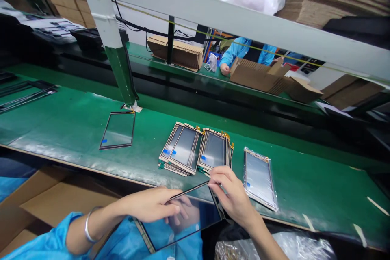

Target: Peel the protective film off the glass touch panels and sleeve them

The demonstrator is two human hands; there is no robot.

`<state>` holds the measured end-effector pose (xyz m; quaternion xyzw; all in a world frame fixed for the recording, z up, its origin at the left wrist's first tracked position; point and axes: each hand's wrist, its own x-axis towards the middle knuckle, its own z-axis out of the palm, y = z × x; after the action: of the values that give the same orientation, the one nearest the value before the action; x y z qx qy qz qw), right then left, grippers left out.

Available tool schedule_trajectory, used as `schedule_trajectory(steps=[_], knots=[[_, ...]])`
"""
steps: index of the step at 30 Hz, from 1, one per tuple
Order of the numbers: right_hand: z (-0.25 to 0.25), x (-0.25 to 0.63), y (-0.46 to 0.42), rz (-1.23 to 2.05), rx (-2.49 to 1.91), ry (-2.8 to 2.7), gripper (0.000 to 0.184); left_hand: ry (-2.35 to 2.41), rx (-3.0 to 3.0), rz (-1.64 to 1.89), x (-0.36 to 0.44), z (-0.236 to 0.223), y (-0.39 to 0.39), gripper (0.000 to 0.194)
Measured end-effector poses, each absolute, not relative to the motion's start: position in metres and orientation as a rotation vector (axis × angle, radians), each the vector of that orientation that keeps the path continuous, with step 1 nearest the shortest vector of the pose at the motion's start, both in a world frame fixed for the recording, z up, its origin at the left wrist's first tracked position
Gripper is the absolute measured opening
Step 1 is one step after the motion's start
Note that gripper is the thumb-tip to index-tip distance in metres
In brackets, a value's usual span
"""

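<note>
A glass touch screen panel (195, 231) with a dark frame is tilted over my lap, just in front of the bench edge. My left hand (158, 205) holds it by the upper left edge, with the fingers reflected in the glass. At the upper right corner my right hand (231, 195) pinches the frame with thumb and fingertips; whether a thin film lies between them is too small to tell. Beyond my hands lie a left stack of panels (184, 148) and a right stack of panels (215, 148), with blue tabs.
On the green bench (70, 122) lie a single panel (118, 130) at left and a wrapped panel (260, 178) at right. A post (115, 53) rises from the bench. Behind sits a co-worker (239, 55) by cardboard dividers (256, 75). An open carton (61, 199) is at lower left.
</note>
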<state>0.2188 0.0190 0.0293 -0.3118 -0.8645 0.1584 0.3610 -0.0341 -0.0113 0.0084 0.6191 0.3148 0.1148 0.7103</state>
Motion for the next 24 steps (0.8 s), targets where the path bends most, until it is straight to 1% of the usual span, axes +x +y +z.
schedule_trajectory(steps=[3,5,6,7,10,11,12,13,14,17,18,19,20,22,24], knots=[[0.025,0.221,0.014,0.120,-0.776,-2.163,0.013,0.682,1.247,0.290,-0.033,0.010,-0.008,0.032],[0.023,0.221,0.008,0.121,-0.771,-2.104,0.013,0.683,1.185,0.313,-0.033,0.009,-0.005,0.034],[0.022,0.221,0.003,0.219,-0.774,-2.067,0.011,0.683,1.165,0.321,-0.033,0.009,-0.004,0.035],[0.022,0.223,-0.002,0.395,-0.779,-2.024,0.010,0.680,1.145,0.329,-0.033,0.007,-0.002,0.037],[0.028,0.241,-0.021,1.149,-0.867,-1.795,0.014,0.676,1.060,0.378,-0.036,0.000,0.005,0.040],[0.031,0.253,-0.026,1.329,-0.926,-1.715,0.016,0.687,1.028,0.401,-0.038,-0.002,0.008,0.041],[0.034,0.268,-0.028,1.418,-1.003,-1.671,0.019,0.703,1.002,0.425,-0.041,-0.004,0.011,0.042],[0.038,0.284,-0.028,1.387,-1.113,-1.658,0.021,0.724,0.984,0.446,-0.043,-0.006,0.013,0.042],[0.040,0.298,-0.024,1.227,-1.260,-1.656,0.022,0.744,0.979,0.457,-0.045,-0.007,0.014,0.042],[0.040,0.317,-0.004,0.444,-1.670,-1.607,0.028,0.764,1.052,0.429,-0.045,-0.004,0.014,0.039],[0.038,0.312,0.003,0.274,-1.706,-1.618,0.028,0.758,1.099,0.399,-0.042,-0.001,0.013,0.038],[0.037,0.302,0.010,0.216,-1.676,-1.695,0.028,0.746,1.149,0.363,-0.039,0.001,0.011,0.037],[0.035,0.289,0.015,0.258,-1.590,-1.826,0.025,0.733,1.196,0.326,-0.036,0.004,0.009,0.036],[0.034,0.260,0.022,0.450,-1.345,-2.096,0.017,0.711,1.264,0.257,-0.030,0.009,0.004,0.034],[0.037,0.238,0.024,0.556,-1.162,-2.260,0.012,0.698,1.309,0.212,-0.028,0.012,0.000,0.032]])
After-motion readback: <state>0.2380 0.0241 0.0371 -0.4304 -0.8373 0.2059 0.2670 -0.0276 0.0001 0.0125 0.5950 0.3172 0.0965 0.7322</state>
